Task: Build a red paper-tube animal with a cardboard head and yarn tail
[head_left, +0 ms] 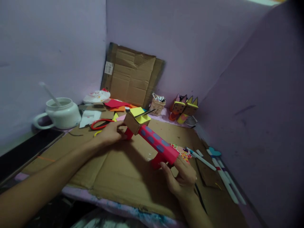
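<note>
A paper craft figure stands over the cardboard sheet: its body is a red paper tube (158, 142) with purple spots. At its left end sits a small cardboard box (133, 124) topped with yellow paper flaps and dark strips. Short red pieces stick out underneath like legs. My left hand (111, 133) grips the figure just below the box, its fingertips partly hidden behind the red piece. With fingers on top and thumb below, my right hand (183, 177) holds the tube's near right end. Red-handled scissors (98, 124) lie beside my left hand.
At left stands a white mug (63, 114) with a stick in it. Paper scraps (117, 104) lie at the back, near a cup of small tools (158, 105) and two cat-eared figures (182, 107). Markers (224, 179) line the right edge. Cardboard (131, 74) leans on the wall.
</note>
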